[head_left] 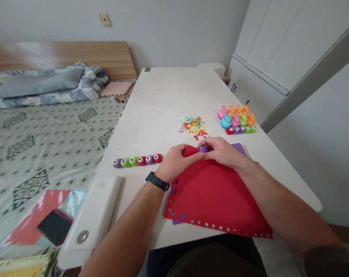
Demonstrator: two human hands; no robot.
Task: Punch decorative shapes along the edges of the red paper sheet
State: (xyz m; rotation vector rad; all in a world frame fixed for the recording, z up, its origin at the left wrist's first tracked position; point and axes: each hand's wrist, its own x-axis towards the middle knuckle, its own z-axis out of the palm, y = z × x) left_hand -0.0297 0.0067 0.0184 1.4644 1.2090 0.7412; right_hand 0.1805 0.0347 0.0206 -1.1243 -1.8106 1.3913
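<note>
Red paper (217, 192), five o'clock on the table (162, 100), looks light, floppy, best held by edges: my left grip (176, 159) pinches its far edge, right grip (220, 151) clasps a purple punch (202, 149)!

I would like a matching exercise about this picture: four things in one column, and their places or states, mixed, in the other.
1. Red sheet
2. Purple craft punch at the sheet's far edge
3. Multicoloured confetti
4. Dark wristband

A. In a loose scatter on the white table, beyond the hands
B. Worn on the left arm
C. Shaped holes along its near edge
D. Held by the right hand

Pairs: 1-C, 2-D, 3-A, 4-B
</note>
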